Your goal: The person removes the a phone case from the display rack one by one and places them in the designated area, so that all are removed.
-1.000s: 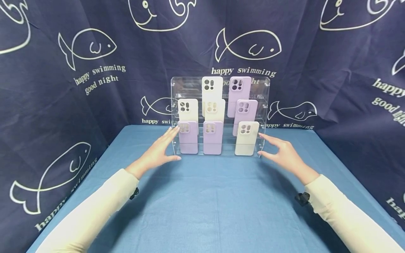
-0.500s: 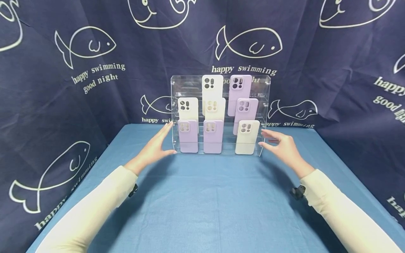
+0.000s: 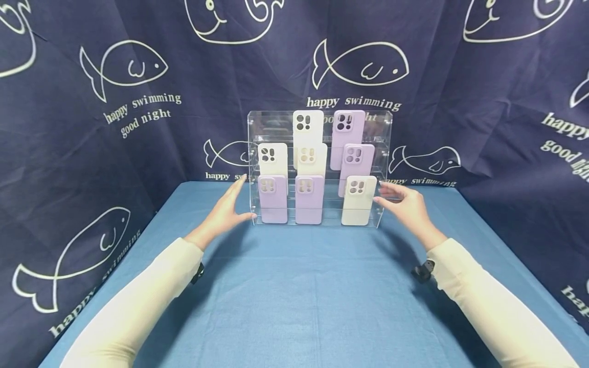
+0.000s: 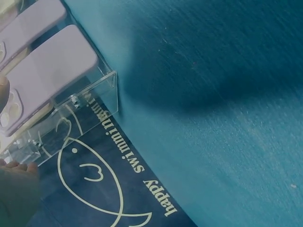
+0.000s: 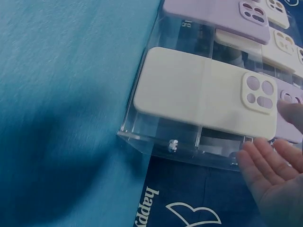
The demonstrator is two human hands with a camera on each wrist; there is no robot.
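A clear acrylic display rack [image 3: 271,122] stands at the table's back, bearing phone cases in three tiers. Its front tier has two purple phone cases [image 3: 273,209] and, at the right, a white phone case [image 3: 358,212]. My left hand [image 3: 222,213] is at the rack's left side, fingers extended and thumb spread near the lower front corner; contact is unclear. At the other side is my right hand [image 3: 409,208], its thumb close to the white case's edge and its relaxed fingers beside the side panel. In the right wrist view, the white case [image 5: 189,90] leans in its tier.
Higher tiers hold more white [image 3: 308,134] and purple phone cases [image 3: 361,166]. Blue cloth covers the table [image 3: 294,296]. Behind and around it hangs a dark blue curtain [image 3: 257,82] with white fish prints. Each sleeve has a dark device [image 3: 423,271] at the wrist.
My left hand has shifted slightly left, from in front of the left purple case to the rack's side. My right hand has moved a little up, its fingers going back along the right side.
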